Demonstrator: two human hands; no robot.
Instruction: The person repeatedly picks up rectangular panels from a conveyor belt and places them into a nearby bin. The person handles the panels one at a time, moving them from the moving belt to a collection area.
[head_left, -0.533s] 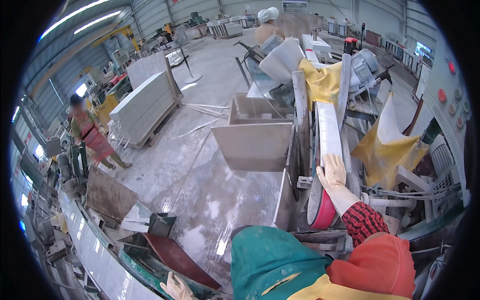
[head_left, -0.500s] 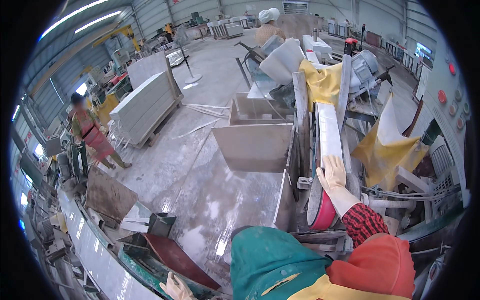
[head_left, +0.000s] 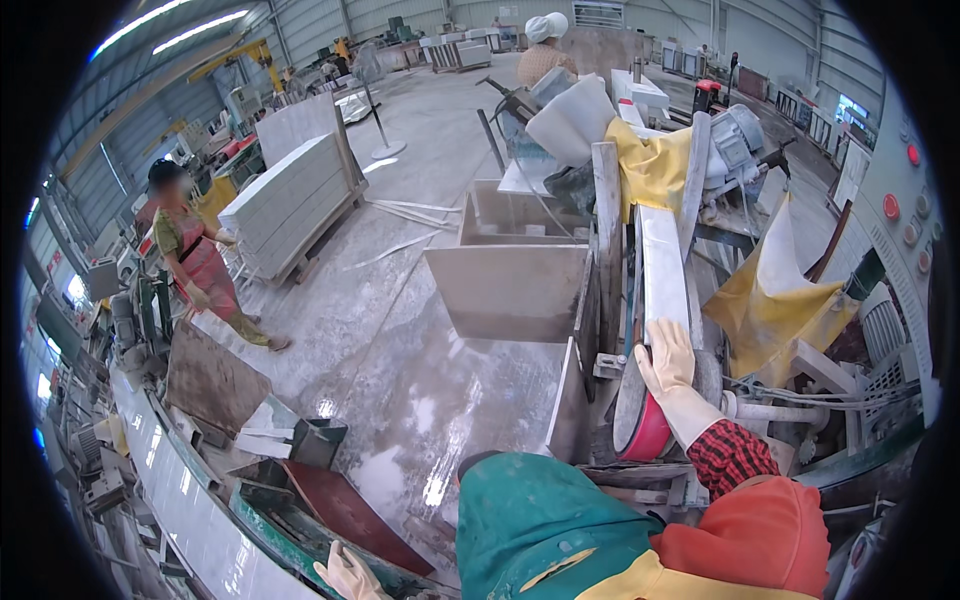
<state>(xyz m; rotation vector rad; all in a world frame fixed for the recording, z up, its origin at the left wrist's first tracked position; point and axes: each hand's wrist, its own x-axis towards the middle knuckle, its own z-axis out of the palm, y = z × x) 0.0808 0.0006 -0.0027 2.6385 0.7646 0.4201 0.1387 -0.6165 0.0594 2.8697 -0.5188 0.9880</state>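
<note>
My right hand point(head_left: 672, 368), in a cream rubber glove, lies flat with fingers stretched over the near end of a long white stone strip point(head_left: 664, 262). The strip rests on a narrow conveyor belt point(head_left: 627, 405) with a red end drum point(head_left: 648, 432). Its far end passes under a yellow cloth flap point(head_left: 652, 165) between two upright boards. My left hand point(head_left: 350, 574), gloved alike, is low at the lower left, beside a green metal frame point(head_left: 262, 520). Its fingers are loosely extended, and I see nothing in them.
A control panel point(head_left: 905, 190) with round buttons stands at the right. Stone slabs point(head_left: 510, 295) lean left of the belt. A long glossy white slab point(head_left: 200, 510) lies at lower left. A co-worker point(head_left: 195, 260) stands near a stack of white slabs point(head_left: 295, 205); another person point(head_left: 546, 55) is beyond the machine.
The co-worker at the left has turned and come slightly nearer. My right hand is a little lower on the belt, its fingers still flat. My left hand has barely moved.
</note>
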